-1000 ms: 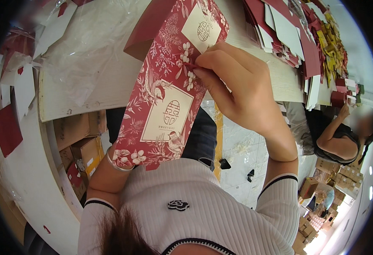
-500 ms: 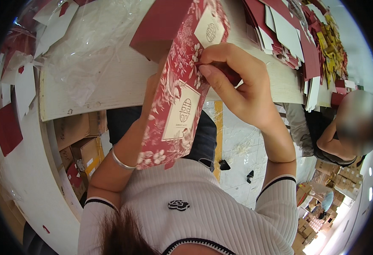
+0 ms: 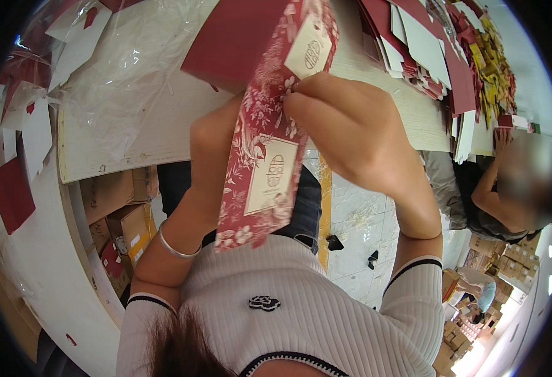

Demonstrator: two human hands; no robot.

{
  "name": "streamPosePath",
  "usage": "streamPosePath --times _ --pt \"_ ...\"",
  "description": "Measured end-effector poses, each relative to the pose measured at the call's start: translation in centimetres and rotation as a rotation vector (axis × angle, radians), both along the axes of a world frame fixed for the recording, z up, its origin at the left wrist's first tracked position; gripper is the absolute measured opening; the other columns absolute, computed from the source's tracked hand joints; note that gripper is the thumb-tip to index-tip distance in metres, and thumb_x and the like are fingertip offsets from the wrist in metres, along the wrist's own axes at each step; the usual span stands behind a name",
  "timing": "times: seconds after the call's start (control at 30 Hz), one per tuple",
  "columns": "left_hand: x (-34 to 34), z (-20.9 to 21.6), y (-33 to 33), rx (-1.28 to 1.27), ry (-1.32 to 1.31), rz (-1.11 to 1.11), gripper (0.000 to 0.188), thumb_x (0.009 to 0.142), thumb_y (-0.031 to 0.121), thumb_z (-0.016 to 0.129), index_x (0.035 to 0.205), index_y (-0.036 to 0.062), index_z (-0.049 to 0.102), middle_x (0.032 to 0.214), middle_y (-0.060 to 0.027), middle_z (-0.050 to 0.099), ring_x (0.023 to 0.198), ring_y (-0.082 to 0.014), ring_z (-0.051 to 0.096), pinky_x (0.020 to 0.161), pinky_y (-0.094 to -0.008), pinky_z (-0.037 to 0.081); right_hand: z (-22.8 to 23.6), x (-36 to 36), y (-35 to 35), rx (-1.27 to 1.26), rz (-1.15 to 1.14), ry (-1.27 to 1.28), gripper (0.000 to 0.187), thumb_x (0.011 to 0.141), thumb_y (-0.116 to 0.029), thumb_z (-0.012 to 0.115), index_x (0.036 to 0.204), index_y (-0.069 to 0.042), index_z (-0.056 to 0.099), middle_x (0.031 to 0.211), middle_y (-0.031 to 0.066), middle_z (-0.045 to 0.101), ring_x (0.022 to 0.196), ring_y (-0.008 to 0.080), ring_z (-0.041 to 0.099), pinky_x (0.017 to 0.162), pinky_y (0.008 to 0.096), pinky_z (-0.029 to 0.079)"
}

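Observation:
A red cardboard gift box [image 3: 241, 179] with a pale floral print and cream label panels is held up in front of me, tilted. One plain dark red side [image 3: 222, 47] of it faces up and left. My left hand [image 3: 216, 135] is behind the printed panel and supports the box from the left; most of its fingers are hidden. At the middle of the printed face, my right hand [image 3: 351, 125] has thumb and forefinger pinched together against the card. Whatever is between those fingertips is too small to make out.
Clear plastic film [image 3: 138, 69] lies on the white table [image 3: 100, 160]. Stacked red and white card pieces [image 3: 424, 53] stand at the far right, with yellow packets [image 3: 486, 69] beyond. Cartons [image 3: 128, 229] sit beneath the table. Another person [image 3: 496, 195] works at the right.
My right hand has turned over, so its back now shows where the thumb showed before; it stays at the same spot on the box. The box has shifted slightly.

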State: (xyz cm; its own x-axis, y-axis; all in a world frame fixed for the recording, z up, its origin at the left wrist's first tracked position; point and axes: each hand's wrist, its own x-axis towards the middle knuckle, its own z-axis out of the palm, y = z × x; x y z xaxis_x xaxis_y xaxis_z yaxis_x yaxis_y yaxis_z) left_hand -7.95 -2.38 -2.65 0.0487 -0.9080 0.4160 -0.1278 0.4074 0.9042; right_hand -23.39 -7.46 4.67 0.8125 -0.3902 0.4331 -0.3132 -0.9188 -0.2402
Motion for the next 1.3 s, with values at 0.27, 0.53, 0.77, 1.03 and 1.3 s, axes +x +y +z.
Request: streamPosePath --times 0.27,0.53,0.77,1.03,1.3 --pt "0.7 -1.4 -1.2 0.261 0.332 -0.171 0.03 0.074 0.01 0.07 0.098 -0.0032 0.059 0.083 -0.0045 0.064 0.07 -0.0067 0.058 0.061 -0.0214 0.048 -0.1 -0.5 -2.8 0.568 0.011 -0.378 0.037 0.08 -0.011 0.061 0.115 -0.003 0.052 0.086 0.0061 0.057 0.074 0.0144 0.055 0.064 0.0256 0.045" --pt "0.5 -0.4 -1.1 0.157 0.469 -0.208 0.035 0.077 0.006 0.064 0.108 -0.0054 0.051 0.099 -0.0091 0.06 0.088 -0.0109 0.056 0.077 -0.0243 0.046 1.6 -0.2 -4.0 0.589 0.156 -0.256 0.056 0.079 -0.03 0.064 0.122 -0.001 0.043 0.093 0.0082 0.056 0.086 0.0142 0.055 0.073 0.0256 0.044" --pt "1.2 -0.1 -1.1 -0.041 0.159 -0.03 0.037 0.073 0.01 0.069 0.103 -0.003 0.054 0.098 -0.0101 0.061 0.086 -0.0133 0.057 0.072 -0.0257 0.047 2.0 -0.7 -2.0 0.758 -0.043 -0.28 0.015 0.079 -0.005 0.062 0.09 0.005 0.059 0.083 0.0077 0.06 0.077 0.012 0.057 0.071 0.0232 0.046" --pt "4.3 7.5 -2.9 -0.652 -0.655 0.254 0.027 0.071 0.021 0.067 0.092 0.0058 0.059 0.1 -0.0129 0.06 0.099 -0.0281 0.056 0.093 -0.0426 0.035 2.1 0.1 -2.7 0.713 0.063 -0.24 0.013 0.085 -0.004 0.052 0.094 0.004 0.057 0.079 0.0097 0.061 0.069 0.0131 0.057 0.064 0.0261 0.046" --pt "5.1 7.3 -3.1 -0.304 -0.233 -0.256 0.009 0.074 0.006 0.059 0.082 0.0009 0.058 0.092 -0.0107 0.064 0.105 -0.0276 0.055 0.097 -0.0432 0.034 3.5 -0.4 -6.9 1.302 0.255 -0.465 0.026 0.086 -0.019 0.055 0.106 -0.003 0.052 0.079 0.0044 0.056 0.071 0.0115 0.056 0.058 0.0268 0.046"
